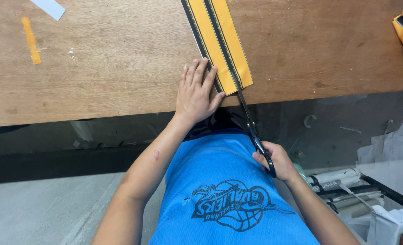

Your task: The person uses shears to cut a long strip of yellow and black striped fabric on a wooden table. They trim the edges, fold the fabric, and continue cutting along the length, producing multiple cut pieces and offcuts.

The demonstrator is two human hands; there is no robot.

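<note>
Left hand: we pressed flat, fingers together, on the yellow strip lying on the counter.
Scissors: our right hand gripped the handles.
Risk: blades near our thumb; the strip could slip, skewing the cut.

Subj: bare forearms, no sleeves below elbow, no watch/rings/gloves on left hand or right hand. Small mark on left forearm. Wears blue mesh jersey w/ dark ball-shaped graphic on front.
</note>
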